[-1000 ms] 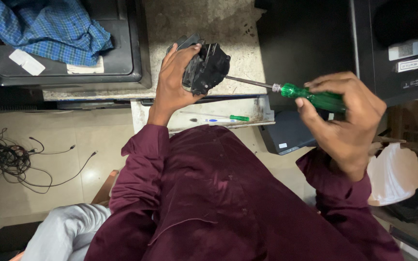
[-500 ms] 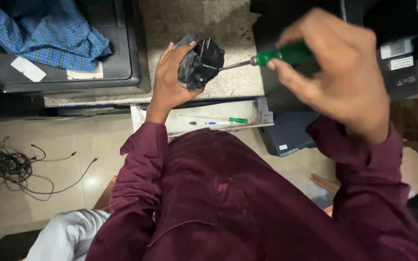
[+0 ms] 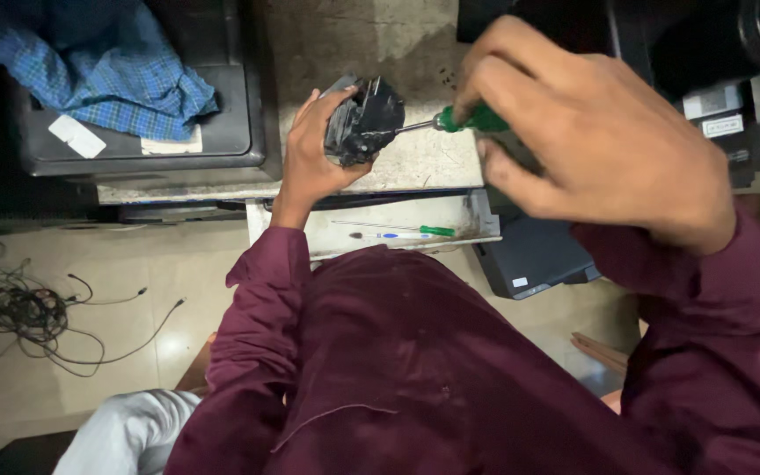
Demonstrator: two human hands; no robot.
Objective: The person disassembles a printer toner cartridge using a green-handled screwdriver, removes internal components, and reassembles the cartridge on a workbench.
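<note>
My left hand (image 3: pixel 310 154) grips a black plastic machine part (image 3: pixel 364 119) and holds it up over the worn stone counter (image 3: pixel 415 158). My right hand (image 3: pixel 591 132), raised close to the camera, is closed around the green handle of a screwdriver (image 3: pixel 472 120). The screwdriver's metal shaft points left and its tip meets the black part. Both arms wear maroon sleeves.
An open drawer (image 3: pixel 477 230) below the counter holds a second green-handled screwdriver (image 3: pixel 398 229) and a pen. A black device (image 3: pixel 230 123) with a blue checked cloth (image 3: pixel 107 62) stands at the left. Black equipment (image 3: pixel 705 53) fills the right. Loose cables (image 3: pixel 37 308) lie on the floor.
My right hand has risen toward the camera and moved left with the screwdriver. The left hand keeps holding the black part in about the same spot.
</note>
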